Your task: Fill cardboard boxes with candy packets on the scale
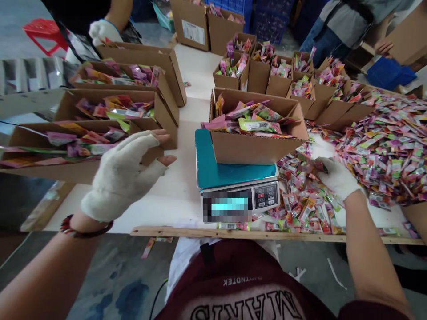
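Note:
My left hand (125,171), in a white fingerless glove, hovers with fingers stretched out beside the nearest filled carton (71,149) on the left, holding nothing. My right hand (335,178), also gloved, reaches into the heap of colourful small packets (383,146) on the table, its fingers curled among them; what it grips is hidden. Between the hands a weighing scale (233,182) with a teal platform carries an open cardboard box (256,146) filled with packets.
A row of packet-filled cartons (126,78) runs along the left. Several smaller filled boxes (283,75) stand behind the scale. Other people stand at the far side, one with a gloved hand (103,31). A red stool (43,33) sits far left. The table's wooden edge (267,234) runs in front.

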The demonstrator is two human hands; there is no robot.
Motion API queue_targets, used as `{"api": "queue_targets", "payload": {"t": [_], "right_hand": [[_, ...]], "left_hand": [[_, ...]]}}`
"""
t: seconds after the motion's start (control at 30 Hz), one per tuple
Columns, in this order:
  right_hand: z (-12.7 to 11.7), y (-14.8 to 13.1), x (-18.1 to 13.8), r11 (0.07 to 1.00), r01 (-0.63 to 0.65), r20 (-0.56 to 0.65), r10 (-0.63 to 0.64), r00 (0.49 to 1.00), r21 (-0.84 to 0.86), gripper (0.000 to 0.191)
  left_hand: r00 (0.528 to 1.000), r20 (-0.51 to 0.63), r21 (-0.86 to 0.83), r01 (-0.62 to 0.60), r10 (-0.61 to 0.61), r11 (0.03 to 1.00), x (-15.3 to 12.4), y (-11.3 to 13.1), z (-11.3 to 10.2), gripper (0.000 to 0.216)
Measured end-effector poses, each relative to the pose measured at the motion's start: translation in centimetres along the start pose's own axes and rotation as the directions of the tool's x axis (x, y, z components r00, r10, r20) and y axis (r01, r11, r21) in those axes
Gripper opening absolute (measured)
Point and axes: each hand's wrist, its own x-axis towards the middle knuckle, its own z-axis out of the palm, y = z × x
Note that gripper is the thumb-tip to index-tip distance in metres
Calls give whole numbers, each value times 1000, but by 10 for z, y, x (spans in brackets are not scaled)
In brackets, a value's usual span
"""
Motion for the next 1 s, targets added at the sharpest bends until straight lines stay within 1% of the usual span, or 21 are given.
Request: {"api": "queue_targets", "payload": {"t": [0.03, 0.07, 0.1, 0.17, 0.23, 0.27, 0.3, 0.37, 0.43, 0.47, 0.5, 0.57, 0.63, 0.67, 0.73, 0.77, 0.8, 0.83, 0.9, 0.93, 1.0], "right_hand": [[-11, -7, 2, 999, 43, -20, -43, 999, 4, 53], [-24, -17, 5, 995, 95, -79, -92, 993, 32, 53], [-38, -30, 8, 985, 152, -168, -137, 976, 78, 53], [-67, -63, 17, 946, 277, -360, -203, 911, 168, 48], [-93, -100, 31, 900, 397, -473, -274, 837, 182, 42], [-102, -118, 40, 883, 442, -487, -320, 813, 159, 39], [-108, -133, 49, 878, 462, -473, -356, 806, 127, 36], [-114, -155, 68, 903, 425, -404, -366, 838, 63, 25], [-114, -164, 82, 933, 359, -366, -326, 872, 24, 14], [-114, -166, 85, 933, 359, -379, -322, 868, 29, 14], [-115, -167, 85, 920, 388, -417, -331, 846, 58, 15], [-120, -170, 76, 850, 502, -528, -356, 771, 161, 15], [-129, -180, 58, 737, 614, -616, -351, 705, 283, 13], [-133, -187, 48, 669, 659, -637, -350, 687, 343, 11], [-142, -205, 30, 540, 716, -632, -379, 676, 443, 7], [-145, -214, 22, 494, 733, -630, -395, 669, 468, 6], [-148, -222, 16, 476, 742, -638, -395, 661, 473, 7], [-150, -228, 11, 489, 743, -659, -374, 652, 458, 8], [-151, -235, 3, 564, 723, -730, -282, 623, 400, 7], [-151, -234, 0, 606, 700, -755, -235, 612, 378, 5], [-148, -228, -5, 686, 649, -766, -209, 608, 329, 4]], "left_hand": [[1000, -4, -9, -4, 4, 1000, 2, 2, -1, 36], [1000, -13, -21, -18, 18, 1000, 6, 6, -2, 36], [999, -25, -32, -46, 45, 998, 11, 12, -3, 35], [993, -55, -34, -109, 107, 993, 27, 29, -6, 33], [984, -92, -6, -153, 151, 988, 46, 51, -9, 36], [984, -98, 15, -149, 150, 989, 57, 62, -10, 39], [987, -89, 38, -129, 132, 991, 66, 73, -11, 43], [997, -11, 79, -76, 77, 994, 82, 90, -12, 42], [995, 88, 104, -48, 39, 993, 94, 97, -12, 32], [992, 118, 104, -53, 41, 993, 98, 98, -12, 28], [990, 131, 95, -66, 53, 993, 101, 98, -12, 26], [991, 97, 56, -96, 90, 994, 105, 99, -14, 23], [993, 5, -3, -122, 122, 993, 108, 108, -18, 21], [990, -50, -38, -135, 133, 990, 109, 115, -20, 21], [978, -140, -108, -171, 155, 979, 110, 135, -25, 22], [970, -173, -136, -198, 173, 971, 111, 147, -27, 23], [959, -201, -160, -231, 198, 960, 111, 158, -28, 24], [948, -226, -185, -268, 225, 945, 110, 168, -28, 23], [933, -249, -251, -320, 259, 913, 107, 183, -26, 22], [934, -242, -297, -327, 261, 897, 105, 187, -24, 21], [947, -202, -407, -312, 249, 858, 101, 191, -15, 21]]}}
